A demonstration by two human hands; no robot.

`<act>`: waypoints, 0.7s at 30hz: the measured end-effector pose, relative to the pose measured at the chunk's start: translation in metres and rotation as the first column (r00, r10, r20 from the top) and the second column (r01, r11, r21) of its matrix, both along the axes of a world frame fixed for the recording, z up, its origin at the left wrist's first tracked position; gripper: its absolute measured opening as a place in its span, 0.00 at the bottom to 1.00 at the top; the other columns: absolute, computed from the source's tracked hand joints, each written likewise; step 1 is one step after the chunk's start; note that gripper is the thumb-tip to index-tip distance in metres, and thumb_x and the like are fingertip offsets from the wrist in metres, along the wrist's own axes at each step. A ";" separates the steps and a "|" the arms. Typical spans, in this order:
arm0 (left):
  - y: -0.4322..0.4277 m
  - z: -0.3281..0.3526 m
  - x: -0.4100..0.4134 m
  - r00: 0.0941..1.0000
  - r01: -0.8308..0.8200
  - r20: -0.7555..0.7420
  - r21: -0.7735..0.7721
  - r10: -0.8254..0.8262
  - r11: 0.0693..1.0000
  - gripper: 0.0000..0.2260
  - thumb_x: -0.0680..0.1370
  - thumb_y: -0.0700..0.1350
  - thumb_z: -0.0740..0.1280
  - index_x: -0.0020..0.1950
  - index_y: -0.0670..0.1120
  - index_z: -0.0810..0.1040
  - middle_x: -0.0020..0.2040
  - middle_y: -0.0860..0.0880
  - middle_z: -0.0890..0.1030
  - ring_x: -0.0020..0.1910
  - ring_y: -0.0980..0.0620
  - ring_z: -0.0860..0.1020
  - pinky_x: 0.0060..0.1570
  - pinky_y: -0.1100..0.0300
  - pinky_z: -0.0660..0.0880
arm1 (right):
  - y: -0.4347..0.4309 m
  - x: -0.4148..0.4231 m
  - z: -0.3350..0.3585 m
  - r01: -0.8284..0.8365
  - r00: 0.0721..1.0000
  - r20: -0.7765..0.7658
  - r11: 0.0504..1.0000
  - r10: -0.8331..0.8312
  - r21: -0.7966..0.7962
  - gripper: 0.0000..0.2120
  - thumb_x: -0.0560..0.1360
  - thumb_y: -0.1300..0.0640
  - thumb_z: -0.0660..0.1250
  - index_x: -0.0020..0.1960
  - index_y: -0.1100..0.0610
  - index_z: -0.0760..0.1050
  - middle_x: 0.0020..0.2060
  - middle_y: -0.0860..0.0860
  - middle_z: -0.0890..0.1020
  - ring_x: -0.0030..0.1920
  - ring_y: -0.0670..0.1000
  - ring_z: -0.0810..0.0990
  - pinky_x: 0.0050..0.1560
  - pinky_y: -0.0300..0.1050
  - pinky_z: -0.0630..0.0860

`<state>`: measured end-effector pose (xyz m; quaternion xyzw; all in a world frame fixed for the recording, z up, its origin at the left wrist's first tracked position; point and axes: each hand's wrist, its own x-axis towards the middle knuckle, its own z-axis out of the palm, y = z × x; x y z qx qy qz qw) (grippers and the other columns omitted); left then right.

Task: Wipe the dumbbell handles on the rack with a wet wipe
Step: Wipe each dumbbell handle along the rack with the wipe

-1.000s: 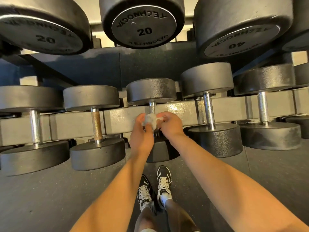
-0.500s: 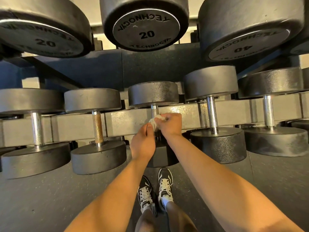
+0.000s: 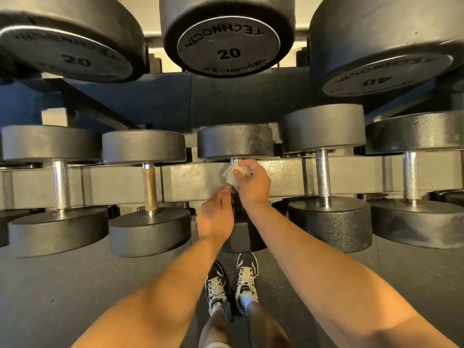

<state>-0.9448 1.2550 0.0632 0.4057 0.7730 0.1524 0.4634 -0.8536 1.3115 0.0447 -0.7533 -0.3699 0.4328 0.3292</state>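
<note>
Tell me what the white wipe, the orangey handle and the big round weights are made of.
The wipe: thin white paper or cloth, crumpled soft in the right hand. The orangey handle: metal with a rough crosshatched grip; the brown colour looks like rust, though it could be brass. The weights: probably rubber or coated iron, dull black and pebbly, hardly shiny.
</note>
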 end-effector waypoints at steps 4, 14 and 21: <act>0.000 0.000 -0.001 1.000 -0.012 0.004 -0.013 0.012 1.000 0.18 0.84 0.60 0.52 0.57 0.58 0.81 0.53 0.50 0.85 0.55 0.49 0.80 0.59 0.50 0.74 | -0.014 0.010 -0.002 -0.066 0.997 0.046 0.996 0.069 -0.051 0.03 0.76 0.63 0.71 0.48 0.56 0.82 0.48 0.51 0.84 0.51 0.49 0.80 0.54 0.41 0.76; 0.002 0.001 -0.001 0.999 0.027 -0.036 0.005 -0.027 1.000 0.18 0.86 0.53 0.53 0.58 0.52 0.81 0.55 0.46 0.83 0.56 0.44 0.79 0.59 0.49 0.75 | 0.002 -0.004 0.001 -0.087 0.987 0.143 0.988 0.068 0.126 0.08 0.77 0.62 0.70 0.55 0.58 0.82 0.52 0.50 0.82 0.52 0.44 0.77 0.50 0.21 0.66; 0.000 -0.002 -0.001 1.000 0.020 -0.007 0.004 -0.019 1.000 0.20 0.83 0.60 0.51 0.61 0.60 0.80 0.54 0.50 0.85 0.56 0.47 0.80 0.60 0.48 0.75 | -0.012 0.020 -0.006 -0.171 0.973 0.145 0.983 0.179 -0.063 0.04 0.77 0.60 0.70 0.50 0.58 0.82 0.44 0.50 0.83 0.45 0.48 0.79 0.47 0.41 0.76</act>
